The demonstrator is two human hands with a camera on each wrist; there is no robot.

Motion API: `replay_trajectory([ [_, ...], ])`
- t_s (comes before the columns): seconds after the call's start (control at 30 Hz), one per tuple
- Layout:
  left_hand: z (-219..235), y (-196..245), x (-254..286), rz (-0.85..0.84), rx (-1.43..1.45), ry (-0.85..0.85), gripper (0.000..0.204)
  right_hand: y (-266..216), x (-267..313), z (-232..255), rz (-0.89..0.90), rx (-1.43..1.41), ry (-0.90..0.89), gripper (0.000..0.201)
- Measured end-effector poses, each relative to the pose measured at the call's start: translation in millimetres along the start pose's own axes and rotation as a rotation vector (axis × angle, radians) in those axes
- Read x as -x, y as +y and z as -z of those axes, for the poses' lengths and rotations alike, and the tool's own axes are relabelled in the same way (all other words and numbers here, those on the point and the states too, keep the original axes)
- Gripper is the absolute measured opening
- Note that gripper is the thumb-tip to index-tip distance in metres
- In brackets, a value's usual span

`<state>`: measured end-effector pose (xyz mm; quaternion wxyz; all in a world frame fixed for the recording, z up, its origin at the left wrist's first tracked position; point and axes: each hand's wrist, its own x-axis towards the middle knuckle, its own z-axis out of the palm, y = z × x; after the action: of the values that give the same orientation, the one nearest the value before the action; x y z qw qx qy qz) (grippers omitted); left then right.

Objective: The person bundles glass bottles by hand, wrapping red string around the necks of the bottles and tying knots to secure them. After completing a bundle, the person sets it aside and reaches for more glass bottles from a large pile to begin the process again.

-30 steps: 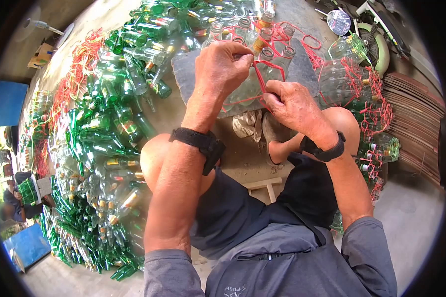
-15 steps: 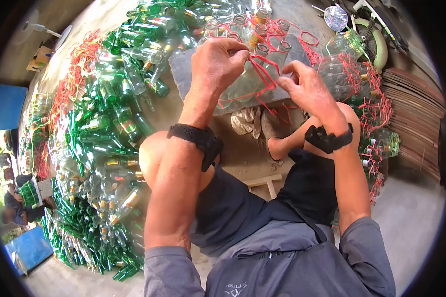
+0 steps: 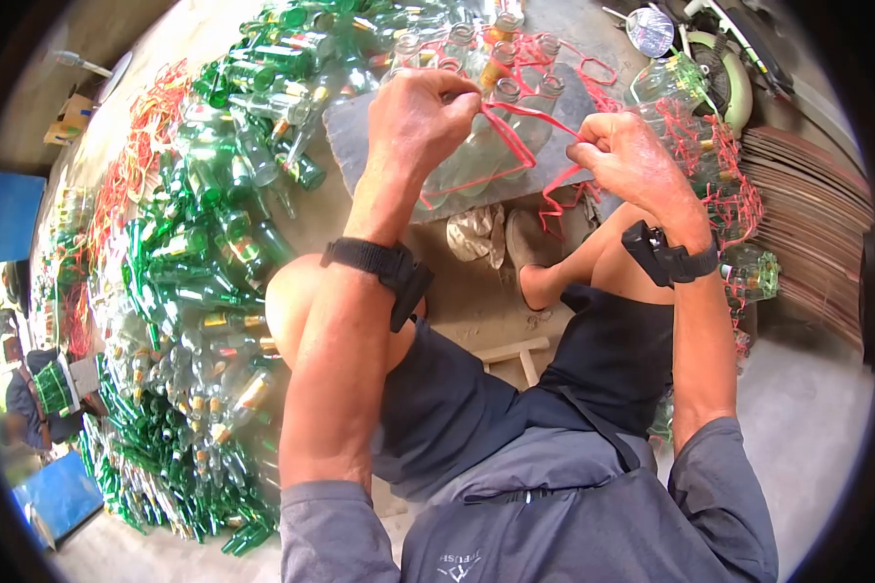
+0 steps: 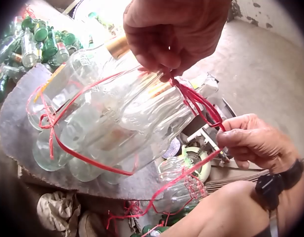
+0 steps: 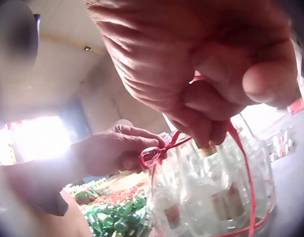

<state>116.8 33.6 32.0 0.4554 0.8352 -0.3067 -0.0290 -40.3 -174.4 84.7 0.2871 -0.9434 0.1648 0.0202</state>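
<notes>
Clear glass bottles stand bunched on a grey slab, with red twine looped around them. At the bottle necks the left hand pinches the twine between thumb and fingers. To its right, the right hand grips a strand with curled fingers, and red twine stretches between both hands. A loose tail hangs below the right hand in the left wrist view. In the right wrist view a small red loop shows at the left hand's fingertips.
Green and clear bottles lie heaped on the left, beside tangled red twine. Bundled bottles and a stack of brown sheets are at the right. A wooden piece lies between the legs; another person is far left.
The right hand has moved away to the right, releasing the twine and then taking hold of a strand, now drawn out between the hands. The left hand keeps its pinch, shifting slightly left.
</notes>
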Motion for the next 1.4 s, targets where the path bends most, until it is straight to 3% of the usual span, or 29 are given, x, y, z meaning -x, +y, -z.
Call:
replay_trajectory([
  [0.2,-1.2,0.3,2.3,-0.052,0.006,0.025,0.026,7.8,6.8,42.3,0.052,0.26,0.137,0.021],
  [0.4,-1.4,5.9,6.9,-0.05,-0.093,0.042,0.02,-11.9,0.4,63.0,0.118,0.128,0.334,0.017],
  [0.47,-1.3,9.5,10.7,-0.064,-0.096,0.038,0.019,-18.2,-6.9,65.5,0.318,0.117,0.39,0.015],
  [0.53,-2.5,12.5,14.3,-0.163,-0.198,0.14,0.018,-25.4,-12.5,63.4,0.347,0.122,0.423,0.014],
  [0.6,1.4,15.9,15.8,-0.148,-0.228,0.114,0.018,-32.7,-19.7,59.8,0.381,0.123,0.449,0.012],
  [0.7,4.2,25.0,15.4,-0.119,-0.253,0.167,0.018,-37.5,-34.3,55.3,0.607,0.17,0.539,0.011],
  [0.8,5.5,31.4,9.2,-0.231,-0.216,0.249,0.028,-45.7,-47.2,50.7,0.762,0.132,0.57,0.013],
  [0.87,4.7,43.7,5.6,-0.109,0.257,0.129,0.04,-51.5,-50.6,45.6,0.792,0.086,0.537,0.012],
  [0.9,3.9,45.1,3.7,-0.16,0.338,0.084,0.049,-53.8,-52.0,42.9,0.821,0.044,0.504,0.012],
  [1.0,2.2,52.6,3.5,-0.133,0.416,0.034,0.048,-60.5,-53.5,35.8,0.876,0.033,0.449,0.011],
  [1.03,-1.4,54.1,2.5,-0.128,0.451,0.049,0.036,-59.5,-55.7,32.8,0.875,0.031,0.445,0.011],
  [1.17,-1.0,55.6,3.8,-0.076,0.379,0.035,0.018,-46.8,-67.5,18.0,0.835,0.113,0.516,0.01],
  [1.27,-6.1,39.7,-0.6,-0.101,0.445,0.042,0.021,-34.8,-66.3,14.0,0.705,0.226,0.548,0.008],
  [1.4,7.2,52.0,3.9,0.072,0.605,-0.017,0.021,-15.2,-63.8,12.1,0.52,0.282,0.569,0.008],
])
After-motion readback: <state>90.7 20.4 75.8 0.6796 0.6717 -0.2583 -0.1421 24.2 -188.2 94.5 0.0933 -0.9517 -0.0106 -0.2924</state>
